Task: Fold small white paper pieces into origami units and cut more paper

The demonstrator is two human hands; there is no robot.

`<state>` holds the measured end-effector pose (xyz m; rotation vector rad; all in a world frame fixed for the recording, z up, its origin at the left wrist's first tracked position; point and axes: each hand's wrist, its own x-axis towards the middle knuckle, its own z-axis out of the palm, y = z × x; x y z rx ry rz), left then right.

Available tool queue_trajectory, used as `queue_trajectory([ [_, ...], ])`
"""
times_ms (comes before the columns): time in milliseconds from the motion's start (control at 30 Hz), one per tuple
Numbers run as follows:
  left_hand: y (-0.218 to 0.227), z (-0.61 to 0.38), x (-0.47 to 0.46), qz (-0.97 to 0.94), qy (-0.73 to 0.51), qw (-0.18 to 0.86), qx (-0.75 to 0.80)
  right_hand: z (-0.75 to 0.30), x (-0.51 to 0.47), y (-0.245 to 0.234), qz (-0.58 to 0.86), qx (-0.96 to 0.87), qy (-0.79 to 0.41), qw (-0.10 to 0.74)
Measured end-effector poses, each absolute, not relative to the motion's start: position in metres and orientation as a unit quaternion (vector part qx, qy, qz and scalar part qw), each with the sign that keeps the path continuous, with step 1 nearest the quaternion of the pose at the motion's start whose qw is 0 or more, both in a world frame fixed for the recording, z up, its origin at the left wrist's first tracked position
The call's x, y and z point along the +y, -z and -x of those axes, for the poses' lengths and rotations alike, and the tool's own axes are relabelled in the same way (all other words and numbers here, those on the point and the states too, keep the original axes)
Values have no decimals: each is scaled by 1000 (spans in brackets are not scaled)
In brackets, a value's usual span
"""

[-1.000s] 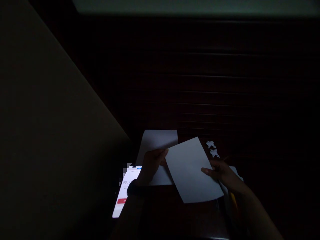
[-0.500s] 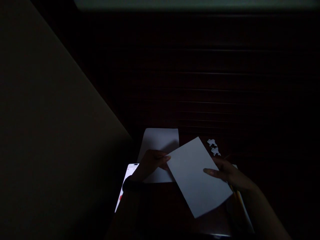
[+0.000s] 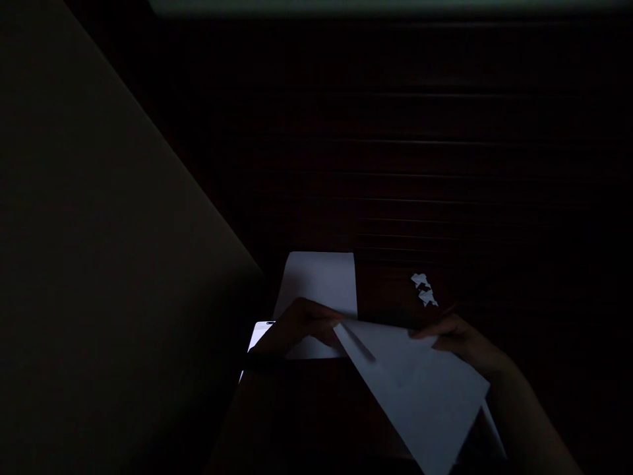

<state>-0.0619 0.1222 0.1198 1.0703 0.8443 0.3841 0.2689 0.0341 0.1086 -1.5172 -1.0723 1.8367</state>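
Observation:
A white sheet of paper (image 3: 420,382) hangs between my two hands, tilted, with a corner folded or bent over near its upper left. My left hand (image 3: 311,321) pinches that upper left corner. At the upper right edge, my right hand (image 3: 457,336) grips the sheet between thumb and fingers. Behind my left hand, another white sheet (image 3: 321,280) lies on the dark table. A lit phone (image 3: 260,332) is partly covered by my left wrist, which wears a dark band.
Small folded white paper pieces (image 3: 424,290) lie on the table beyond my right hand. A pale edge of something (image 3: 492,429) shows beside my right forearm. A plain wall (image 3: 123,264) rises on the left; dark panelling (image 3: 420,165) stands behind. The scene is very dim.
The held sheet has turned and dropped lower toward the right, its top edge now bent over. My right hand has shifted to the upper edge; the left wrist covers more of the phone.

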Motion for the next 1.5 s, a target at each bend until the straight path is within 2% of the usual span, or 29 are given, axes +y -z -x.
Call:
queue_trajectory([
  [133, -111, 36, 120, -348, -362, 768, 397, -254, 40, -102, 605, -354, -621, 351],
  [233, -98, 16, 114, -300, -417, 755, 407, -231, 44, -101, 640, -337, -562, 402],
  [433, -78, 8, 108, -402, -373, 678, 490, -207, 45, -105, 603, -477, -539, 345],
  [567, -79, 14, 113, -466, -353, 612, 532, -210, 43, -122, 543, -479, -602, 337],
  [667, -81, 11, 114, -508, -357, 577, 530, -207, 42, -133, 489, -401, -677, 378],
  [733, -82, 5, 109, -539, -356, 568, 510, -199, 42, -133, 497, -342, -666, 438],
  [867, -83, -11, 94, -573, -323, 595, 462, -174, 42, -118, 564, -299, -597, 486],
  [1133, -84, -23, 80, -577, -334, 575, 475, -156, 43, -98, 628, -344, -457, 527],
  [1500, -85, -26, 73, -563, -338, 588, 472, -167, 43, -95, 629, -228, -486, 563],
])
